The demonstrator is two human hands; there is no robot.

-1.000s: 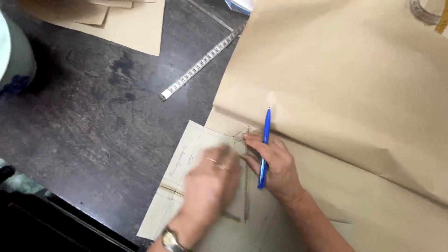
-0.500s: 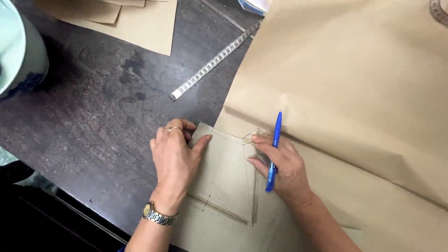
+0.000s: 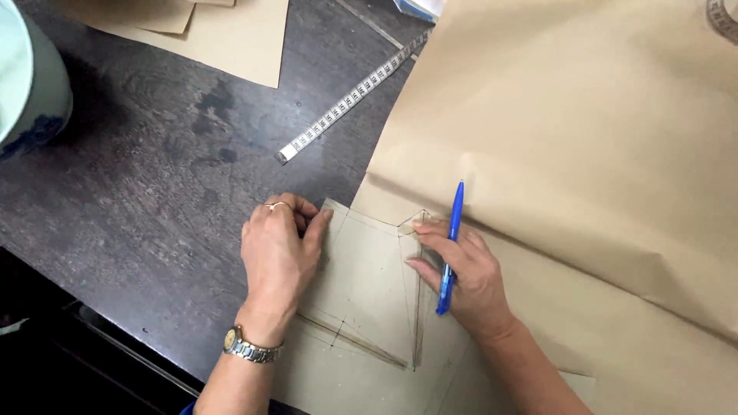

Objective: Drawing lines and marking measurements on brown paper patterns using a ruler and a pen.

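My left hand [image 3: 278, 253], with a ring and a metal wristwatch, lies flat with its fingers bent on the left edge of a small brown paper pattern piece [image 3: 367, 288] marked with pencil lines. My right hand [image 3: 461, 273] holds a blue pen [image 3: 450, 244] between its fingers, tip pointing away from me, while its index finger presses the piece's upper right corner. The piece lies on a large sheet of brown paper [image 3: 584, 154] that is folded over to the right.
A white measuring tape [image 3: 350, 100] runs diagonally across the dark wooden table [image 3: 154, 184]. More brown paper pieces [image 3: 223, 31] lie at the top left. A pale green and blue rounded object [image 3: 27, 84] sits at the far left. A curved ruler [image 3: 723, 17] shows at the top right.
My left hand slid from the middle of the pattern piece to its left edge, uncovering the piece. My right hand with the pen stayed at the upper corner.
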